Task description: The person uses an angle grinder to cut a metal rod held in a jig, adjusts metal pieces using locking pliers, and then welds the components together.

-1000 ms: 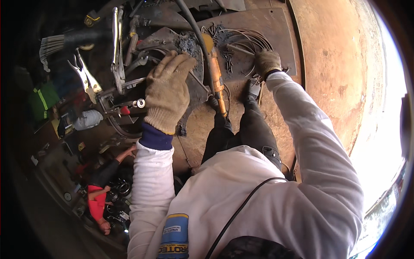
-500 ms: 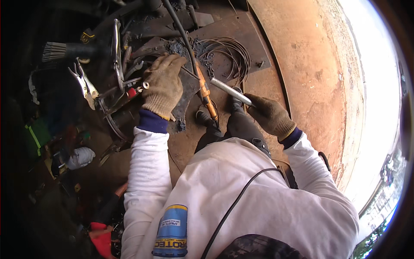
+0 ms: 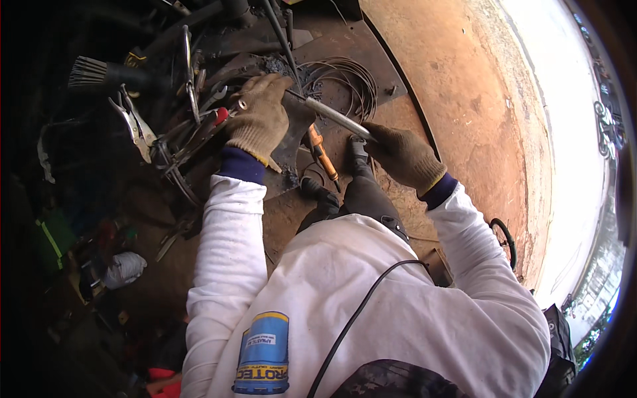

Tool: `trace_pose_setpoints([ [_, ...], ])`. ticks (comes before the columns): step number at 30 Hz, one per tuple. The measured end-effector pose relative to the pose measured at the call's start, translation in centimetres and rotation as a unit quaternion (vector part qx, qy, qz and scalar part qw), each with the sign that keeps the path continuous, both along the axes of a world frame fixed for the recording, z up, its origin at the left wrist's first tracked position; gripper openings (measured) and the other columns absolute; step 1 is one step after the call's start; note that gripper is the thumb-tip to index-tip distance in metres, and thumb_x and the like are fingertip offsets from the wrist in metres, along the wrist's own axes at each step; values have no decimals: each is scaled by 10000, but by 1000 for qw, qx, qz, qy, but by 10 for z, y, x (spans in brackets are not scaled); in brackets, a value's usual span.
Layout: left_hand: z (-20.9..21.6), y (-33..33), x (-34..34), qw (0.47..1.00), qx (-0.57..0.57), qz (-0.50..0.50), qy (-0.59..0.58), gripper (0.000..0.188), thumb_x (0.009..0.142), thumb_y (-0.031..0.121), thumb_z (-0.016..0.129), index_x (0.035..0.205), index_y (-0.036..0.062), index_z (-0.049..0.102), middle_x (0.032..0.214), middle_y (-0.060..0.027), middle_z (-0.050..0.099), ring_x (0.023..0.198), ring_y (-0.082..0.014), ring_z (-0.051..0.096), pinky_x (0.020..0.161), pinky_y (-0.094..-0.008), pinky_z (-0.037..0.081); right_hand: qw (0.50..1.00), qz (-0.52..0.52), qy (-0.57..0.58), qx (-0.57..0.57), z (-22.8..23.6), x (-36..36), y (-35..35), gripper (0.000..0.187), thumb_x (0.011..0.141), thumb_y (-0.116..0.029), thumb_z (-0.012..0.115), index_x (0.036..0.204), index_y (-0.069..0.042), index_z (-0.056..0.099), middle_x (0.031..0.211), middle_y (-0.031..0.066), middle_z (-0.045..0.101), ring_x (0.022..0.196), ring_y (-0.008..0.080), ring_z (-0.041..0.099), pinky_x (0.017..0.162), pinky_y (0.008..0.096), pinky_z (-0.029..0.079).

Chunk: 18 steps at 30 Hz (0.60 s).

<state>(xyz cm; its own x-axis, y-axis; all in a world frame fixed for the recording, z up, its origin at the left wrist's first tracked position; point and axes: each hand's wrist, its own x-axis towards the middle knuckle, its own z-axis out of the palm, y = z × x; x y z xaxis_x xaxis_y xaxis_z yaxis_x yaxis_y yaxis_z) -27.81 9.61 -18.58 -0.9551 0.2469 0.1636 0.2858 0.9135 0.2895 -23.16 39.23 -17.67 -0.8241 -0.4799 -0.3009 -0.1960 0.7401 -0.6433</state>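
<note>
My left hand (image 3: pixel 259 119), in a brown knit glove, is closed round a thin dark metal rod (image 3: pixel 296 95), which sticks out on its right side. A small shiny round end (image 3: pixel 242 104) shows against the glove; what it belongs to I cannot tell. My right hand (image 3: pixel 406 158), gloved too, grips one end of a silver metal tube (image 3: pixel 338 117). The tube's far tip meets the rod's end, touching or overlapping it. Just below the tube lies an orange-handled tool (image 3: pixel 322 157), near my shoes.
Locking pliers (image 3: pixel 135 126), a wire brush (image 3: pixel 89 73) and a red-handled tool (image 3: pixel 221 115) lie to the left. Coiled wire (image 3: pixel 358 83) rests on a dark metal plate (image 3: pixel 345 50) beyond my hands. A black cable (image 3: pixel 361 305) crosses my shirt.
The tube in my right hand has moved left and away from me, so its tip now meets the rod. My left hand has shifted slightly right and away from me.
</note>
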Motion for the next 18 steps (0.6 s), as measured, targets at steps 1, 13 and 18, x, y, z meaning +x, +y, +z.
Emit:
trace_pose_setpoints([
  [1,-1,-2,0,1000,0,1,-4,384,803,-1,601,1171,78,681,1260,-132,666,1219,-343,575,1064,-442,467,1000,22,-16,-14,5,-2,-2,413,988,-213,592,1368,-53,586,962,204,713,838,296,716,758,382,563],
  [13,-7,-6,0,995,-94,44,10,495,825,8,591,1313,94,579,1242,-177,643,1168,-367,606,995,-447,510,977,-53,-151,-139,3,-11,-52,516,974,-276,592,1444,-73,520,1117,224,694,1007,322,698,877,382,532],
  [18,5,-5,7,993,-53,65,88,526,846,20,595,1363,104,556,1288,-164,610,1093,-337,650,867,-409,572,958,-81,-205,-184,1,-7,-51,533,991,-294,589,1461,-59,503,1100,194,712,997,250,698,907,366,527],
])
